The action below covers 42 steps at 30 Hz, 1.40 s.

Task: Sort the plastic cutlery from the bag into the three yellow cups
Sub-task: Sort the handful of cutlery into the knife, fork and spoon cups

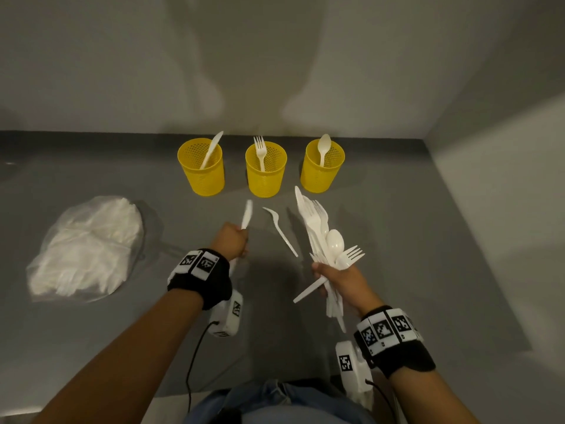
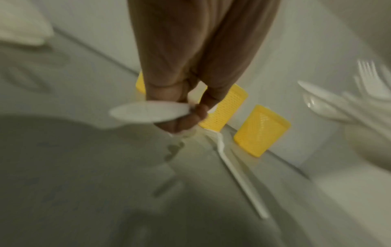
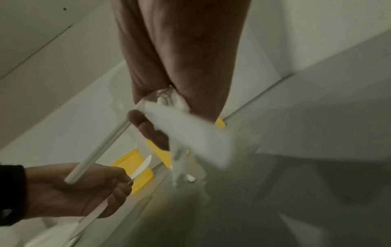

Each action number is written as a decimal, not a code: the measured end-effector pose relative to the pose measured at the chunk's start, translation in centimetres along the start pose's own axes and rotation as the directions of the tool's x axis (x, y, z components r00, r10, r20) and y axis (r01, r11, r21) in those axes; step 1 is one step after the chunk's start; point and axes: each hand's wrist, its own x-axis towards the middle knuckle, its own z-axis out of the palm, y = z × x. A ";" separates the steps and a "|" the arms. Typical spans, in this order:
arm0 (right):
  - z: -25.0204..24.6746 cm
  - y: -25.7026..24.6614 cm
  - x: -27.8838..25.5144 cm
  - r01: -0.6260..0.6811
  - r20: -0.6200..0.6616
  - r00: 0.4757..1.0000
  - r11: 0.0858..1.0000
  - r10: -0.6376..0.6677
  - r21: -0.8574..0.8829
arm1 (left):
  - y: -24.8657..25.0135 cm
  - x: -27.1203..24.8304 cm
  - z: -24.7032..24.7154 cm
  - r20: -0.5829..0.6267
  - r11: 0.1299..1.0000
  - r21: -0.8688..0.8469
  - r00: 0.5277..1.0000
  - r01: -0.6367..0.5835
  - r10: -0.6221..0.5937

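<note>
grey bench (image 1: 397,240) ran back to pale walls, and the three yellow cups stood in a row near its far edge: the left cup (image 1: 201,175) held a knife, the middle cup (image 1: 265,175) a fork, the right cup (image 1: 321,172) a spoon. the bag (image 1: 85,249) lay toward the left edge, with white cutlery inside it. one loose fork (image 1: 279,231) lay on the bench just in front of the middle cup, between the hands.

the left hand (image 1: 232,243) had its fingers curled round the handle of a single knife (image 1: 247,214), blade pointing toward the cups. the right hand (image 1: 336,283) was closed round a mixed bundle (image 1: 321,237) of forks, spoons and knives fanned upward.

the knife belonged in the left cup; it would go best handle first, lowered straight inside the rim so the light cup was not tipped. the bundle needed a firm grip meanwhile, or pieces would slide out.

the head view alone showed what each cup held and where the bag lay. the right wrist view showed the left hand's fingers pinching the knife from below, which the head view hid. the left wrist view was blurred, probably by movement, but showed the loose fork lying close to the cups.
</note>
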 end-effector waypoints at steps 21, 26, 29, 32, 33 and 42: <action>0.5 -0.1 -0.3 0.244 -0.245 0.943 0.969 -0.226 0.046 | 0.4 -1.4 3.2 0.038 0.974 0.076 0.977 -0.214 0.212; 3.1 -0.8 0.5 0.259 -0.155 0.958 0.960 -0.241 0.110 | 1.6 -4.0 1.7 0.042 0.929 -0.313 0.974 -0.197 0.221; 4.6 -1.7 0.9 0.285 -0.118 0.956 0.949 -0.270 0.137 | 2.9 -5.4 0.4 -0.053 0.863 -0.466 0.980 -0.193 0.190; 5.7 -2.6 0.8 0.287 -0.066 0.958 0.942 -0.280 0.172 | 3.9 -6.4 -1.2 -0.169 0.782 -0.548 0.955 -0.298 0.245; 6.0 -2.9 0.7 0.283 -0.045 0.959 0.939 -0.280 0.197 | 4.2 -6.5 -1.7 -0.184 0.753 -0.574 0.947 -0.321 0.263; 6.7 -3.9 -0.1 0.164 0.085 0.976 0.930 -0.202 0.329 | 7.5 -7.3 -4.3 -0.233 0.682 -0.576 0.890 -0.451 0.392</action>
